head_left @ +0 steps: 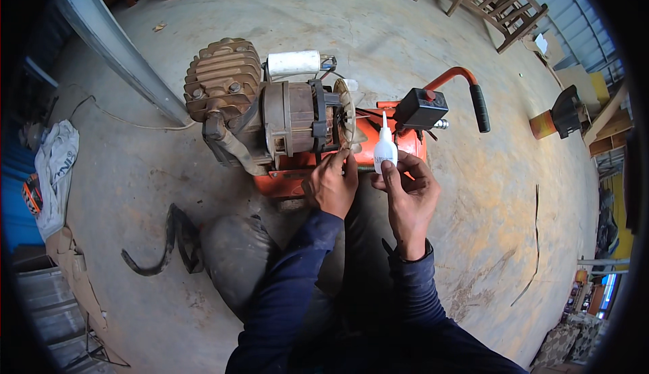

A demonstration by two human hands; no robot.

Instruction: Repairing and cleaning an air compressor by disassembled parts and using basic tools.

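Note:
An air compressor stands before me, with a finned rusty pump head (220, 76), a motor (294, 120), a white cylinder (292, 63) on top and an orange tank (377, 149). A pale fan (348, 113) sits exposed at the motor's right end. My left hand (334, 184) has its fingers pinched at the fan's lower edge; whether they hold the fan or something small is hidden. My right hand (412, 195) grips a small white squeeze bottle (384, 151), upright with its narrow nozzle upward, just right of the fan. A black switch box (419, 109) is beyond the bottle.
A curved handle (481, 103) rises at the tank's right. A black looped object (172, 239) lies by my left knee. A steel post (115, 49) stands behind left. Wooden chairs (500, 15) are at the back right, a white sack (57, 171) at far left.

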